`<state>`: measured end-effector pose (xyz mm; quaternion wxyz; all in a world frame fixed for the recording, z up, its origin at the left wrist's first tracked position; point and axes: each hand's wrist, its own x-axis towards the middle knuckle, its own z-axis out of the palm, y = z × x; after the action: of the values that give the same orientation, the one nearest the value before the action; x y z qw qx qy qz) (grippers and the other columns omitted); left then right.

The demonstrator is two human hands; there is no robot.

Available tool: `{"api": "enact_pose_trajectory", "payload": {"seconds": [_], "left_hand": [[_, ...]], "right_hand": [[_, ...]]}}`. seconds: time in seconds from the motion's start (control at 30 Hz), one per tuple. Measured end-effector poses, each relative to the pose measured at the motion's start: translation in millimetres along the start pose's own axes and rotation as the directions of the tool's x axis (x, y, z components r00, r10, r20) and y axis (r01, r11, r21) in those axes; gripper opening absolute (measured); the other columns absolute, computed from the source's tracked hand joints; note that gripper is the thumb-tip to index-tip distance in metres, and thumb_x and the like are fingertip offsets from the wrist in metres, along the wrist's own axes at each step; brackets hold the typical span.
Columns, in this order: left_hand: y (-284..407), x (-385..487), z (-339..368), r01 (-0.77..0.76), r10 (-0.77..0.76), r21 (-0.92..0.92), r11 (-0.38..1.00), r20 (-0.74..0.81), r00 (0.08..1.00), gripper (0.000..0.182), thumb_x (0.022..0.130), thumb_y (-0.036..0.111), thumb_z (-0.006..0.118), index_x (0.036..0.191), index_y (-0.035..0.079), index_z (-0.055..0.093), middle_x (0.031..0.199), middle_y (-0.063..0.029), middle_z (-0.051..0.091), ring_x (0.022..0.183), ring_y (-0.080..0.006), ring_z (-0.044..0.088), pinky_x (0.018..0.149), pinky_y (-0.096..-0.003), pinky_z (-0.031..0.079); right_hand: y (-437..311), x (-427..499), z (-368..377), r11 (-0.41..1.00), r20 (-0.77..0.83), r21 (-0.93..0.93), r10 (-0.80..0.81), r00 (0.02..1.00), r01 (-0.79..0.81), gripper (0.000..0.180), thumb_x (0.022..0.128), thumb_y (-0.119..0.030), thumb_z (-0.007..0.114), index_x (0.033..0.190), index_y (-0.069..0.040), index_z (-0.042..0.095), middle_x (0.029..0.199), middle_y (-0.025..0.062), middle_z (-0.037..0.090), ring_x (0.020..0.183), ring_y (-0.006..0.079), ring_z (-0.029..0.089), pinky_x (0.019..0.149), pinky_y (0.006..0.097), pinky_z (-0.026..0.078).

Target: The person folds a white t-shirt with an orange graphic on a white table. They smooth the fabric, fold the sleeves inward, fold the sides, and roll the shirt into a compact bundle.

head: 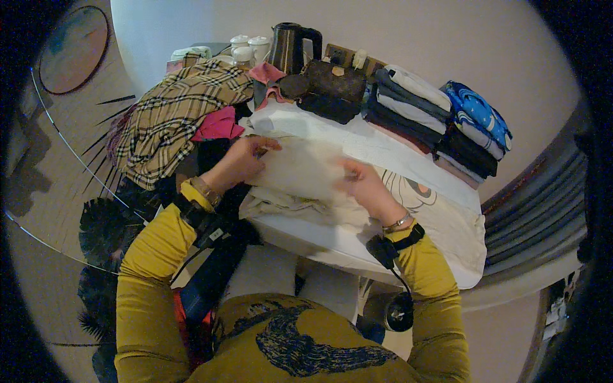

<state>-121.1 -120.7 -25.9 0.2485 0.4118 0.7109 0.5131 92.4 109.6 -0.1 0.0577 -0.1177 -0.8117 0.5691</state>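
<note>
A cream cloth garment (448, 225) with a printed line drawing lies partly folded on the white table. My left hand (239, 163) pinches the left end of a folded portion of it, fingers bent around the fabric. At that portion's other end, my right hand (368, 186) has its fingers curled on the cloth; motion blurs the fingertips. Between both hands the fabric (301, 165) is blurred too. Rumpled layers (287, 203) of the same cream cloth rest just below, close to the table's front edge.
Folded clothes (412, 105) and a second stack with a blue patterned item (479, 115) stand at the back right. Behind are a brown bag (335, 81), an electric kettle (287, 48) and lidded white cups (258, 48). A checked shirt (167, 105) is heaped at left.
</note>
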Motion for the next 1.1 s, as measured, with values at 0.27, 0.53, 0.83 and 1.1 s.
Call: {"api": "enact_pose_trajectory", "payload": {"seconds": [0.27,0.53,0.83,1.1], "left_hand": [[-8.7,-10.2,6.7,-0.140,0.138,-0.021,0.990,-0.089,0.986,0.052,0.071,-0.015,0.056,0.120,0.001,0.063,0.116,-0.0049,0.065,0.110,-0.0149,0.060,0.096,-0.0279,0.047],[-13.3,-10.7,5.5,-0.143,0.146,0.038,0.989,-0.101,0.984,0.046,0.074,-0.015,0.055,0.116,0.001,0.064,0.117,-0.0047,0.067,0.110,-0.0149,0.060,0.095,-0.0271,0.047],[1.7,-16.6,40.5,-0.405,0.598,0.754,0.517,0.020,0.801,0.040,0.075,0.002,0.066,0.115,0.004,0.066,0.131,-0.0193,0.057,0.123,-0.0360,0.052,0.102,-0.0420,0.045],[-5.0,-29.4,100.8,-0.394,0.399,0.838,0.379,0.236,0.886,0.067,0.092,0.052,0.055,0.142,0.008,0.046,0.147,-0.0222,0.043,0.139,-0.0462,0.034,0.110,-0.0647,0.024]], "right_hand": [[14.5,-3.6,4.9,0.983,0.005,0.146,-0.112,0.994,0.110,0.044,0.083,-0.005,0.074,0.125,-0.009,0.063,0.078,-0.0084,0.050,0.072,0.0037,0.050,0.061,0.0199,0.042],[8.0,-15.0,6.0,0.993,0.064,0.076,-0.098,0.993,0.093,0.038,0.087,-0.006,0.069,0.124,-0.009,0.065,0.093,-0.0046,0.063,0.082,0.0036,0.058,0.069,0.0200,0.048],[3.0,-11.4,0.7,0.753,0.002,-0.598,-0.341,0.940,0.274,0.037,0.090,-0.019,0.066,0.126,-0.009,0.062,0.110,0.0152,0.063,0.102,0.0280,0.062,0.086,0.0392,0.051],[37.6,72.7,7.7,0.312,0.203,-0.917,-0.174,0.963,0.250,0.049,0.100,-0.038,0.049,0.141,-0.013,0.049,0.153,0.0184,0.037,0.140,0.0416,0.034,0.109,0.0548,0.036]]}}
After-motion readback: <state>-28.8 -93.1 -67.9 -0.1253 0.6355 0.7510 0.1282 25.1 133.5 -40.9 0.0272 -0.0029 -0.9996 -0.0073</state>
